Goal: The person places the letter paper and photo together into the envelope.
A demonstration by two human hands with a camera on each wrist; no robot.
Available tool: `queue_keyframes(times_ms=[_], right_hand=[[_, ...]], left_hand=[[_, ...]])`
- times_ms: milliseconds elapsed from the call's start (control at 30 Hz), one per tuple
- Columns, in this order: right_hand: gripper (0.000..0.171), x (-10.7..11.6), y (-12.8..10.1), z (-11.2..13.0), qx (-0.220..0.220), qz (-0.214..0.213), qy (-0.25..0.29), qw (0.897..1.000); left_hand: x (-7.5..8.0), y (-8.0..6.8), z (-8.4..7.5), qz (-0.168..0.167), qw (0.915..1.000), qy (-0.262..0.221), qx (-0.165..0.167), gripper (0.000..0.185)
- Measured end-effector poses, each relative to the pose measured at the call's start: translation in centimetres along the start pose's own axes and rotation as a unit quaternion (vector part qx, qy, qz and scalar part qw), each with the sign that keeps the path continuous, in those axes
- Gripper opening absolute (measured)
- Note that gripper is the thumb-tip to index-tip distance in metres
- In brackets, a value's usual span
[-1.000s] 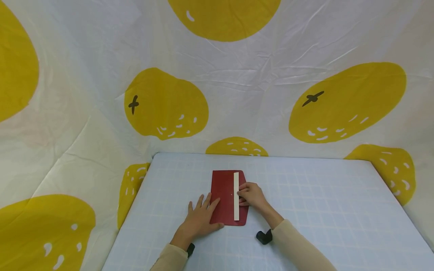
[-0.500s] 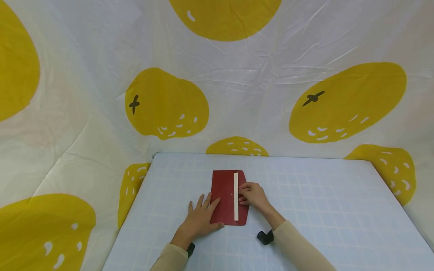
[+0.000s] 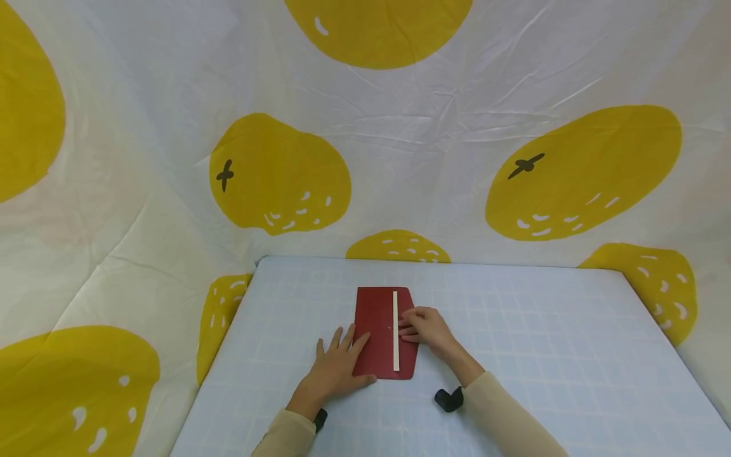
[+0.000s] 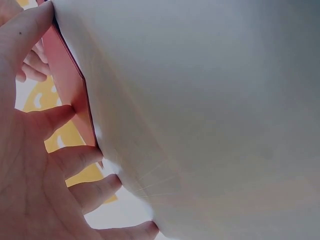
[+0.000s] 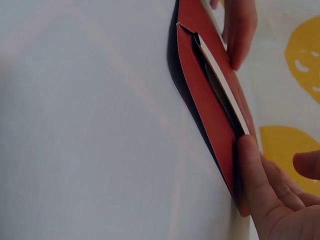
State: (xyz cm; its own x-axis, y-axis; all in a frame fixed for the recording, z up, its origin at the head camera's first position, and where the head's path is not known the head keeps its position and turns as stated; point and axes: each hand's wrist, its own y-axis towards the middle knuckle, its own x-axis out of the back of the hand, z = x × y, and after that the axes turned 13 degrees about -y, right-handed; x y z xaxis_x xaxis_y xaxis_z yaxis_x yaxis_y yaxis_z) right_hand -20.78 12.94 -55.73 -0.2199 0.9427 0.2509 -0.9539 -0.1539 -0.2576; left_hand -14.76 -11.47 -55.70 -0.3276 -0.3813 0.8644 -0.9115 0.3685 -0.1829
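Note:
A dark red envelope (image 3: 374,330) lies flat on the pale blue gridded table (image 3: 542,330), with a thin white strip (image 3: 395,330) running along its right side. My left hand (image 3: 337,365) rests flat on the envelope's lower left, fingers spread and straight. My right hand (image 3: 425,327) is at the envelope's right edge, fingers bent, pinching the red flap beside the strip. In the right wrist view the flap (image 5: 210,115) stands a little raised over the white strip (image 5: 225,95), with my thumb (image 5: 255,175) along its fold. The left wrist view shows my left palm (image 4: 30,165) against the red paper (image 4: 65,85).
A white cloth with large yellow fruit prints (image 3: 280,174) hangs behind and to both sides of the table. Black wrist camera mounts (image 3: 448,400) sit at my cuffs. The table's far edge (image 3: 434,263) meets the cloth.
The visible white strip has grown narrower as the flap has come over it toward the left. My right hand shifted slightly left. The left hand has stayed put.

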Motion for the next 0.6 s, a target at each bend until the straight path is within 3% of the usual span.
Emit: queue_keyframes(times_ms=[367, 600], right_hand=[[0.027, -0.2, 0.0, -0.2, 0.008, 0.004, 0.003, 1.000], [0.024, 0.4, -1.2, -0.7, 0.009, -0.023, -0.008, 1.000]], left_hand=[[-0.3, 0.2, 0.3, 0.002, 0.9999, 0.009, 0.005, 0.094], [0.0, -0.1, 0.5, 0.001, 0.9999, -0.015, -0.003, 0.094]])
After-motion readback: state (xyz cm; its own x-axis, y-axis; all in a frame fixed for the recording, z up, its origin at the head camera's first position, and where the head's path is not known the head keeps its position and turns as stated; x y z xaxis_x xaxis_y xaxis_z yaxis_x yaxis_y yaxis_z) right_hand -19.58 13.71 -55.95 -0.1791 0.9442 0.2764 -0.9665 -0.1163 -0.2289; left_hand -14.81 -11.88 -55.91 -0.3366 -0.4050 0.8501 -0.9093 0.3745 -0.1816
